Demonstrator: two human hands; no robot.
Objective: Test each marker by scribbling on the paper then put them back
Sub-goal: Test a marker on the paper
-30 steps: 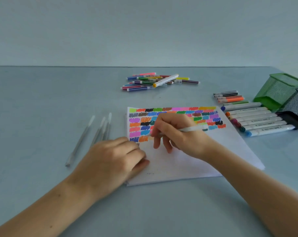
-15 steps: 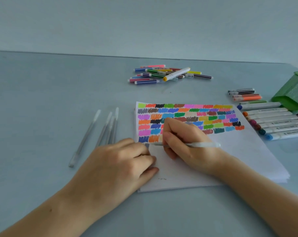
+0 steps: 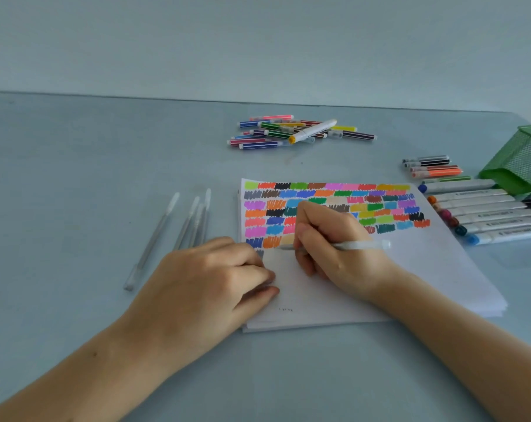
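The right hand (image 3: pixel 334 248) has its fingers curled round a slim, pale translucent pen (image 3: pixel 349 245), the tip pointing left and resting at the lower left of the coloured scribble patches on the white stack of paper (image 3: pixel 425 269). The left hand (image 3: pixel 209 284) lies on the paper's left edge with its fingers loosely bent, pressing the sheets down; I see nothing held in it.

The likeliest slip, to my eye, is smudging. The heel of the right hand sits on the blank part of the sheet just below fresh rows of ink, and a drag across them could smear colour. The left fingers lie close to the pen tip, so a wide stroke may mark them. If that hand lifts, the top sheet could shift and the scribble would stray over a neighbouring patch.

Sorting is the other risk. Four similar clear slim pens (image 3: pixel 179 229) lie on the pale blue tabletop (image 3: pixel 75 178) to the left, a pile of striped thin markers (image 3: pixel 288 132) lies farther back, and a row of thick white-barrelled markers (image 3: pixel 486 214) sits to the right beside a green mesh pen holder (image 3: pixel 522 159). Tested and untested ones look alike, so this pen could easily go back in the wrong group.
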